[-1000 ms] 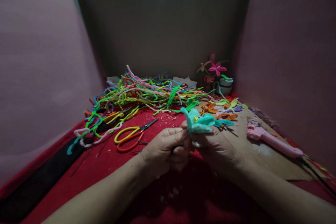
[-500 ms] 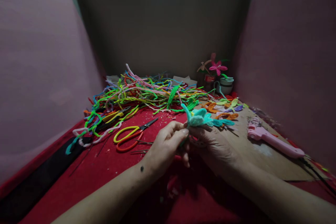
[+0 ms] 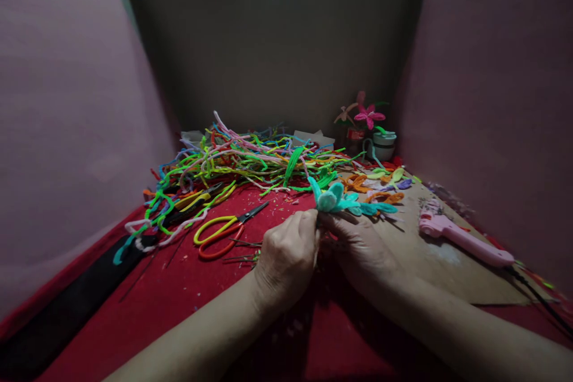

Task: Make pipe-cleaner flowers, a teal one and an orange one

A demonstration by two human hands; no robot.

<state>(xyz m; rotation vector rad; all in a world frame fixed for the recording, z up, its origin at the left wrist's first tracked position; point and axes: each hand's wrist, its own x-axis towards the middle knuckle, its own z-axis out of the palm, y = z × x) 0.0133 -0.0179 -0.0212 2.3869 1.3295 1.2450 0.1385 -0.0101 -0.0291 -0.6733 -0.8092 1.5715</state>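
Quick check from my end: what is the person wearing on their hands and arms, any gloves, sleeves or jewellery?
The left hand and right hand are bare, with no gloves. The left forearm and right forearm are uncovered to the frame's edge: no sleeve, watch or bracelet. No ring shows, though the fingers are dim and partly hidden.

Left hand [image 3: 289, 253] curled shut again under the teal pipe-cleaner flower [image 3: 340, 202], after opening half a second ago; flower lifted slightly, petals lying flatter above right hand [image 3: 362, 248]
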